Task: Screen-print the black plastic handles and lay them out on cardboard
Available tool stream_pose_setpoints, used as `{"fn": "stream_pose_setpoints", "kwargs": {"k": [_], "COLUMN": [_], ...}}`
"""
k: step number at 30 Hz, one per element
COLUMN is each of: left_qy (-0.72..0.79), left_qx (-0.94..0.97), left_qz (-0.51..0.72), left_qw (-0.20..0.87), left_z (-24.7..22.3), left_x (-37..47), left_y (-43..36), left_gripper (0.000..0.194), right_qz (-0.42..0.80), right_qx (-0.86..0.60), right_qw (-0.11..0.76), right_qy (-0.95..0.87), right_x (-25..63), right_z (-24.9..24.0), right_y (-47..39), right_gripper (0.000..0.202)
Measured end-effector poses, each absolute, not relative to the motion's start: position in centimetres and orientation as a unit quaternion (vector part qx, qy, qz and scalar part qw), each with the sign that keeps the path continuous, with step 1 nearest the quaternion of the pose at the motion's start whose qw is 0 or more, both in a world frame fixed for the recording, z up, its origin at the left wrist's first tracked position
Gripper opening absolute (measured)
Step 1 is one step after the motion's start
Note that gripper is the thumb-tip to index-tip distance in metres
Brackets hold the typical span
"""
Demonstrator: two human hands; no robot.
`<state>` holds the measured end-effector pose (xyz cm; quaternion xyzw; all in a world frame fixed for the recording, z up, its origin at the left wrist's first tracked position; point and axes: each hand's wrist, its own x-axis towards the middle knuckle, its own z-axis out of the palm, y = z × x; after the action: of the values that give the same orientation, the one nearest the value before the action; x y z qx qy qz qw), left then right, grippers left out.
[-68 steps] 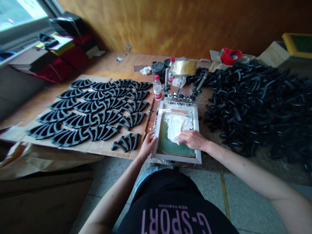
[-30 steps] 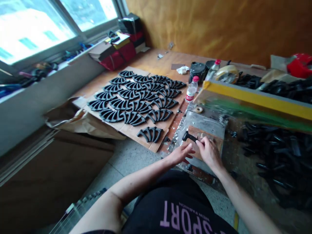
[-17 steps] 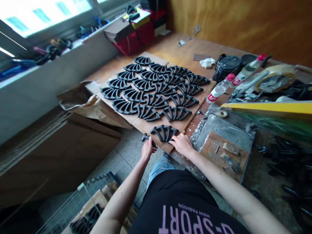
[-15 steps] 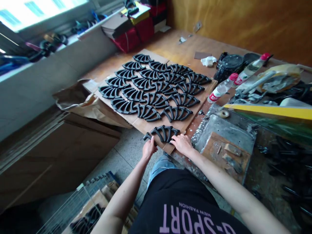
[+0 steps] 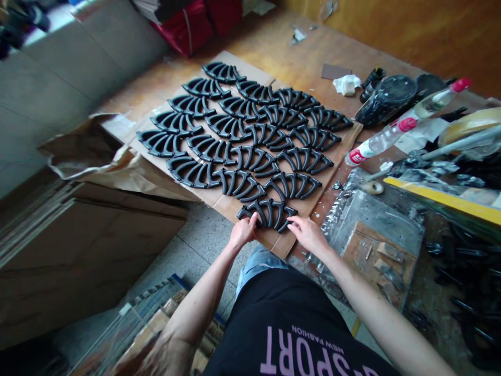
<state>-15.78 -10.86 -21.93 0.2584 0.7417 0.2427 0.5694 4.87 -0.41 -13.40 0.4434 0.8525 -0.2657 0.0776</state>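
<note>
Several black curved pieces lie side by side in a fan-shaped row (image 5: pixel 270 215) at the near corner of a cardboard sheet (image 5: pixel 225 202). My left hand (image 5: pixel 245 230) grips the piece at the row's left end, thumb on top. At the right end, my right hand (image 5: pixel 307 232) has its fingers closed on the last piece, near its lower tip. Farther back on the cardboard, many similar black fans (image 5: pixel 254 159) are laid out in rows.
Two bottles with red caps (image 5: pixel 381 140) and a black tub (image 5: pixel 391 96) stand or lean at the right. A yellow-edged panel (image 5: pixel 442 202) and piled black pieces (image 5: pixel 469 282) are nearer. Brown paper (image 5: pixel 133 169) hangs off the left edge.
My left hand has brought its black piece from apart on the left to against the row. My right hand stays at the row's right end. The view has shifted closer to the table.
</note>
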Motion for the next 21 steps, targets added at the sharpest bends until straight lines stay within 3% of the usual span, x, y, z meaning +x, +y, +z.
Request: {"fn": "stream_pose_setpoints", "kwargs": {"k": [6, 9, 15, 21], "left_qy": [0.728, 0.729, 0.748, 0.791], "left_qx": [0.247, 0.226, 0.162, 0.112], "left_qz": [0.262, 0.272, 0.322, 0.389], "left_qw": [0.583, 0.587, 0.557, 0.459], "left_z": [-21.2, -21.4, -22.5, -22.5], "left_x": [-16.0, -15.6, -15.9, -25.2], "left_y": [-12.9, -14.5, -18.2, -17.4], "left_gripper": [0.063, 0.061, 0.059, 0.054], "right_qz": [-0.374, -0.437, -0.514, -0.508], "right_qx": [0.646, 0.686, 0.720, 0.768], "right_qw": [-0.153, -0.166, -0.212, -0.248], "right_qy": [0.648, 0.557, 0.416, 0.300], "right_x": [8.1, 8.3, 7.5, 6.4], "right_z": [-15.7, -16.9, -17.2, -16.1], "right_y": [4.4, 6.4, 8.2, 9.3], "right_gripper": [0.048, 0.047, 0.022, 0.013]}}
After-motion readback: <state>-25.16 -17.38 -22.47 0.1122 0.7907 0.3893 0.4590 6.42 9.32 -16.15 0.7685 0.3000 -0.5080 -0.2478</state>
